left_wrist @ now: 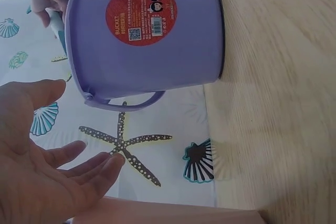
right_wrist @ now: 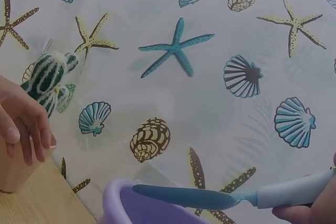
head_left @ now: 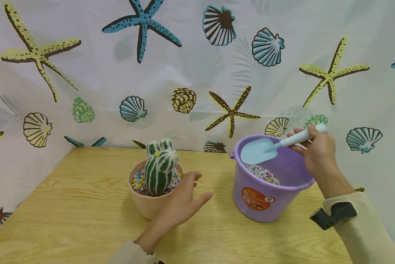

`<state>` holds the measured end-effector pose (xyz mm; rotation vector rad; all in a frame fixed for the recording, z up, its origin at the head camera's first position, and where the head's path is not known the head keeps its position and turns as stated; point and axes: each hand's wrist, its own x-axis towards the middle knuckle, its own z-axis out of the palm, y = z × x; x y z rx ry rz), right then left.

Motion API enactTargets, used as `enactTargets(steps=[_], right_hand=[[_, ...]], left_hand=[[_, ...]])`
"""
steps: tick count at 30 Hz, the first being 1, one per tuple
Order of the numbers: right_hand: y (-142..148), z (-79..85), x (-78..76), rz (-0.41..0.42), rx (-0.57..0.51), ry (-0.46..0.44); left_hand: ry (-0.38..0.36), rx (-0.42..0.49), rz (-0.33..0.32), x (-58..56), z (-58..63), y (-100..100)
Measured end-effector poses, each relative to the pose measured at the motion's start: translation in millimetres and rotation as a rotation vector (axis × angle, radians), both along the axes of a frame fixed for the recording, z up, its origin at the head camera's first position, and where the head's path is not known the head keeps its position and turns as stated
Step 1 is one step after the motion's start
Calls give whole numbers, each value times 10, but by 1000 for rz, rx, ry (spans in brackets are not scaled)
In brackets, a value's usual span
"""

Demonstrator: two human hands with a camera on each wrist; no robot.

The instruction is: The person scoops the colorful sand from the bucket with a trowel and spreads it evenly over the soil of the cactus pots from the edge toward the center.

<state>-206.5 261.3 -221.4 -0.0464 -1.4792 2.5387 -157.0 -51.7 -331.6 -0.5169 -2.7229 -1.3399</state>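
My right hand (head_left: 321, 152) grips the pale handle of a light blue scoop (head_left: 260, 150). The scoop's blade lies over the mouth of a purple bucket (head_left: 266, 200), near its left rim. Inside the bucket are small multicoloured pebbles (head_left: 262, 173). My left hand (head_left: 182, 203) is beside a peach flowerpot (head_left: 144, 205), with its fingers loosely spread and nothing held. Whether it touches the pot cannot be told. A green and white cactus (head_left: 159, 172) stands in the pot among colourful pebbles. In the right wrist view the scoop blade (right_wrist: 184, 196) appears edge-on above the bucket rim.
A wooden table (head_left: 75, 205) bears the pot at left and the bucket at right. Behind it hangs a white cloth (head_left: 98, 77) printed with shells and starfish. The bucket's purple handle (left_wrist: 136, 106) hangs down along its side.
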Motion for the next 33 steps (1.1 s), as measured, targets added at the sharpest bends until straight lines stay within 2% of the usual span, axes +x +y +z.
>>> enactTargets(steps=[10,15,22,27,33], right_hand=[[208,-100,-81,-100,142,-56],[299,-165,-105,-164,223,-94],[334,-207,-138,-186,320,-81],[294,-226,-214,-260,472,-124],[252,-273,-287,-328,691,-176]], left_hand=[[-31,39,-86,-34,-53,109],[5,64,-117,-90,-70,190],[25,76,-138,-170,-33,291],[13,98,-142,-234,10,380],[25,79,-138,-311,47,470]])
